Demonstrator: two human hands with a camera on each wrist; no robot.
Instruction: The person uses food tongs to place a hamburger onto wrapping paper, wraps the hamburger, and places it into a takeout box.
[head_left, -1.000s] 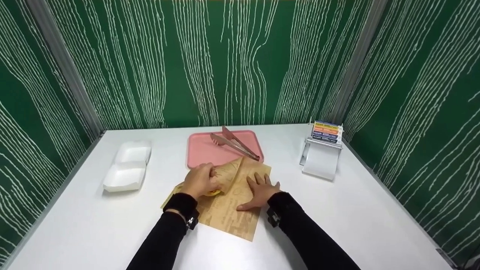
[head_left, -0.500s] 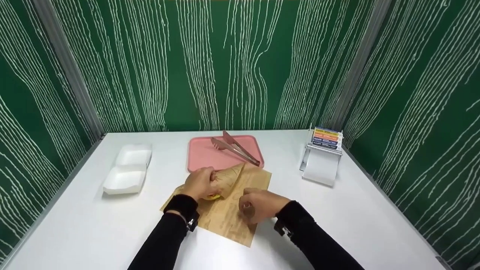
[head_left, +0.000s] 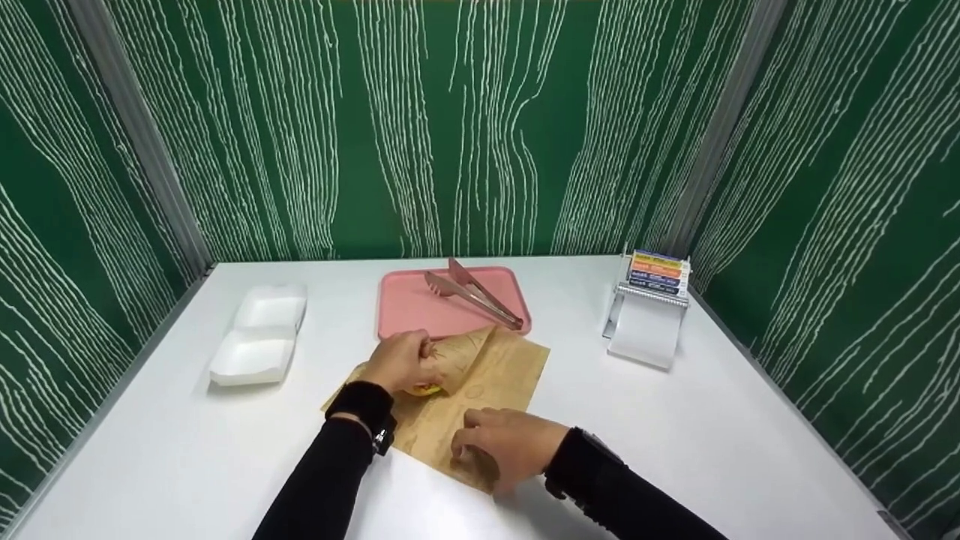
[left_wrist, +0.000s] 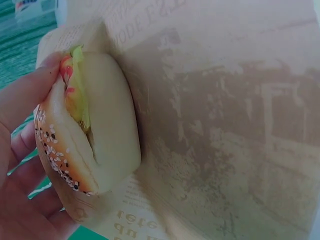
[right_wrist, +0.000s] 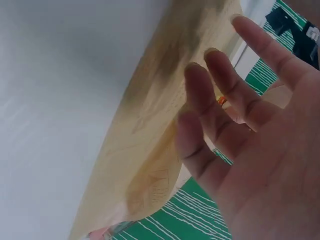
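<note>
My left hand (head_left: 396,363) grips a sesame-topped burger (left_wrist: 112,112) together with the printed brown paper folded over it. In the left wrist view, lettuce and a red-and-yellow filling show at the bun's open side, with the thumb pressed near the filling. The unfolded part of the wrapping paper (head_left: 510,375) lies flat to the right of the burger. Over the paper's near right corner hovers my right hand (head_left: 514,444). Its fingers (right_wrist: 200,90) are loosely bent and spread in the right wrist view, with nothing seen between them; whether a fingertip touches the paper is unclear.
Behind the paper lies a pink tray (head_left: 405,300) with metal tongs (head_left: 480,298) across it. A white hinged takeaway box (head_left: 247,375) stands lid-up at the left. On the right is a label dispenser (head_left: 646,322) with coloured boxes on top. Green walls enclose the table.
My right hand has lifted from lying flat on the paper, bent its fingers and moved toward the paper's near corner. My left hand still holds the wrapped burger in place.
</note>
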